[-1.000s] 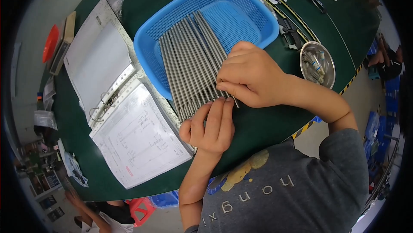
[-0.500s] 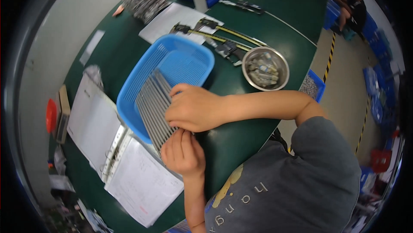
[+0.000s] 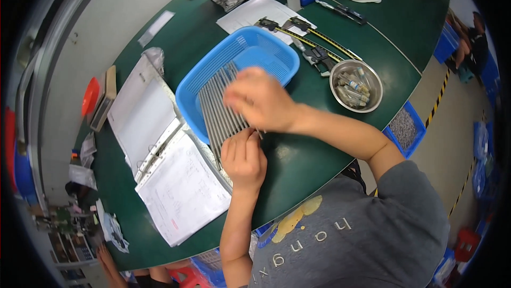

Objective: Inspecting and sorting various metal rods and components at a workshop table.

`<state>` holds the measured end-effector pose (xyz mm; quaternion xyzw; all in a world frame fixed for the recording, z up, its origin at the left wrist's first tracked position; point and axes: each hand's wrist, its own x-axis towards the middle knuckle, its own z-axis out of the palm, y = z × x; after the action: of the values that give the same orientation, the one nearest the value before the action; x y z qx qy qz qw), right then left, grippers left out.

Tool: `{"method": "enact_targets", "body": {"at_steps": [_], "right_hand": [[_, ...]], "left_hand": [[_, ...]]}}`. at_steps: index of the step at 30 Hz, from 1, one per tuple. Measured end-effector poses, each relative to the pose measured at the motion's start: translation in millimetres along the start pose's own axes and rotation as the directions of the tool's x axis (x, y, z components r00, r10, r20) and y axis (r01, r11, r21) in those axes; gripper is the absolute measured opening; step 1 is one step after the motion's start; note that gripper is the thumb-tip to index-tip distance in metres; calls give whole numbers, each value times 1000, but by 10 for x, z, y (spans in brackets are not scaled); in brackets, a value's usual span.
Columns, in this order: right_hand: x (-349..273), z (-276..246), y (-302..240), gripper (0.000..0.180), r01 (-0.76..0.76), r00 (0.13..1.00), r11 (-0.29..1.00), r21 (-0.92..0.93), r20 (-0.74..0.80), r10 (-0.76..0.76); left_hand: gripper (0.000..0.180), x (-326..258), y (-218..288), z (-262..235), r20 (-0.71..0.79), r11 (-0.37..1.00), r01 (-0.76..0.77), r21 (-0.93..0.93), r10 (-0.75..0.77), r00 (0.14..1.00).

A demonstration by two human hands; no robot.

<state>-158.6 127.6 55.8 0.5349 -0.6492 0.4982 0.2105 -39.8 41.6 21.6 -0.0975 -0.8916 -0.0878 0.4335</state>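
Note:
Thin grey metal rods (image 3: 218, 104) lie side by side, slanting across a blue plastic basket (image 3: 184, 83) and out over its near rim. My left hand (image 3: 245, 160) is closed at the near ends of the rods, its fingertips pinching a rod end; the fingers partly hide the grip. Just above it, my right hand (image 3: 261, 102) hovers over the rods with bent fingers. Motion smears those fingers, so whether anything is between them does not show.
Right of the basket are a metal bowl (image 3: 356, 86) of small glass tubes and several calipers (image 3: 316, 54). An open ring binder (image 3: 154, 155) lies at left. Beyond the table's right edge, a blue bin (image 3: 405, 130) holds small metal parts. Other people are partly visible at the right and lower left.
My right hand has lifted off the rods and away from my left hand. The left hand stays at the rod ends. The whole view has shifted, moving the table rightward in the picture.

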Motion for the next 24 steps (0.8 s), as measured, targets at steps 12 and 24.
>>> {"method": "enact_targets", "body": {"at_steps": [12, 24], "right_hand": [[-217, -341, 27, 8, -517, 855, 781, 350, 162, 493], [-293, -318, -4, 6, -315, 944, 919, 235, 175, 279]], "left_hand": [[17, 29, 15, 0, -48, 999, 33, 35, -32, 998], [13, -112, -16, 72, -139, 998, -40, 43, 45, 989]]}}
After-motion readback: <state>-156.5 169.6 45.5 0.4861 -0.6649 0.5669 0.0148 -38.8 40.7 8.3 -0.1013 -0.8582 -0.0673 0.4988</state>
